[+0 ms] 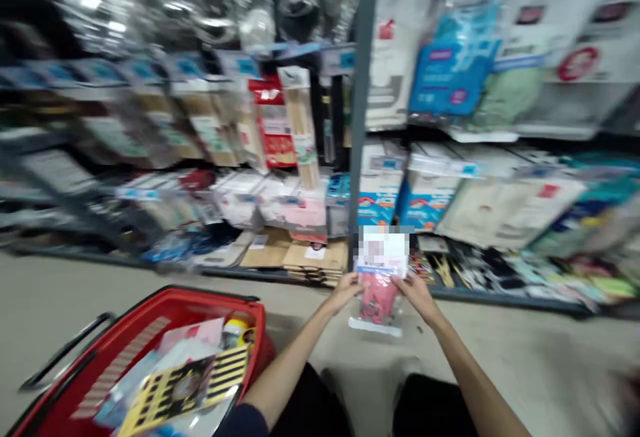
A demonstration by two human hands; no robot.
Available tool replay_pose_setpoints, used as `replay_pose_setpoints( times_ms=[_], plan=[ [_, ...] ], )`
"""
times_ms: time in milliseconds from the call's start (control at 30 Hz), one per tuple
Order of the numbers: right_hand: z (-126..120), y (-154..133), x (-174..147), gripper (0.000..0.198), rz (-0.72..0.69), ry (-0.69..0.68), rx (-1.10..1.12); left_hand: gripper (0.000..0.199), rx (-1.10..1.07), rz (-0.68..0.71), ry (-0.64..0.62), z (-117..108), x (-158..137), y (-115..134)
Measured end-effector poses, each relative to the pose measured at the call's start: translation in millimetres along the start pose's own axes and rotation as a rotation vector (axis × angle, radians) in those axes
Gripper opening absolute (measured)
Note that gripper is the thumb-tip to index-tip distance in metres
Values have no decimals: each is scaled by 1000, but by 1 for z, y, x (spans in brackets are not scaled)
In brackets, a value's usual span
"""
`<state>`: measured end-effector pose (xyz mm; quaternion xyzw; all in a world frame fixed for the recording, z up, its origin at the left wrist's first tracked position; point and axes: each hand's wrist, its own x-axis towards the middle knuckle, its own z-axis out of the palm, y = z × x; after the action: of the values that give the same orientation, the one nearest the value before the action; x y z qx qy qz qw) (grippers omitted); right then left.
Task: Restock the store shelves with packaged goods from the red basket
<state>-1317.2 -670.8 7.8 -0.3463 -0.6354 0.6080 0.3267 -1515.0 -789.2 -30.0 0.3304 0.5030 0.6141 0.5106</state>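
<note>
Pink packet [379, 297], where's it at?
Held in front of the shelves [366, 57], left hand [347, 288] gripping one edge, right hand [415, 293] the other
Anything close by?
Yeah, red basket [197, 307] off to the left, packages [187, 387] inside

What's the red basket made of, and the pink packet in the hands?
Basket: probably hard plastic, slightly glossy; its wall looks stiff and evenly slotted. Packet: probably thin, shiny clear film, as pink shows through; its white top might be card or printed film, too blurred to tell.
</note>
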Motion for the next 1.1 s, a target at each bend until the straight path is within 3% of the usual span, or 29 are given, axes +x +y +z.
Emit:
replay_pose_setpoints(
  times_ms=[133, 300, 700, 900, 1100],
  plan=[
    [-15, 20, 14, 50, -15, 158, 21, 61, 78, -26, -50, 2, 9, -5],
    [-20, 39, 18, 41, -42, 190, 48, 64, 151, -50, -38, 8, 9, -8],
    [-14, 32, 12, 15, -36, 254, 17, 63, 196, -112, -43, 10, 7, -7],
    [-16, 31, 9, 12, -6, 287, -42, 63, 222, -199, -24, 11, 12, -10],
    [-18, 31, 7, 13, 6, 294, -46, 65, 187, -197, -36, 16, 8, -8]
  ],
)
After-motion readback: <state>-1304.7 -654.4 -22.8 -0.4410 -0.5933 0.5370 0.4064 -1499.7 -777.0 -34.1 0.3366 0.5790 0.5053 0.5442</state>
